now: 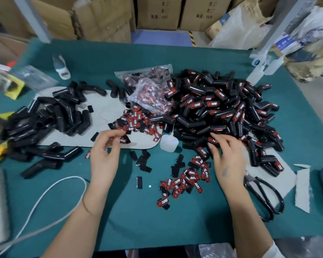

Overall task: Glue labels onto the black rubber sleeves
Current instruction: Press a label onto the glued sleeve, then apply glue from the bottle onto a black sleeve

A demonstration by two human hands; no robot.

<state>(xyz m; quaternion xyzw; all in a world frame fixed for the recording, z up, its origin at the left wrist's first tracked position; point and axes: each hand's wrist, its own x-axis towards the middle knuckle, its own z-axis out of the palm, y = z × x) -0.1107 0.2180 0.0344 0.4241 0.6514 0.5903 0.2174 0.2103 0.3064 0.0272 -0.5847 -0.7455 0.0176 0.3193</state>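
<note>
A big heap of black rubber sleeves with red labels covers the right half of the green table. Plain black sleeves lie in a pile on the left, partly on a grey mat. Loose red-and-black labels are scattered in front, and more labels lie at the mat's edge. A small clear glue bottle stands between my hands. My left hand hovers by the mat, fingertips at a label. My right hand rests its fingers on a labelled sleeve at the heap's edge.
A clear bag of labels lies behind the glue bottle. Black scissors lie at the right on grey scraps. A white cord loops at the front left. Cardboard boxes stand beyond the table.
</note>
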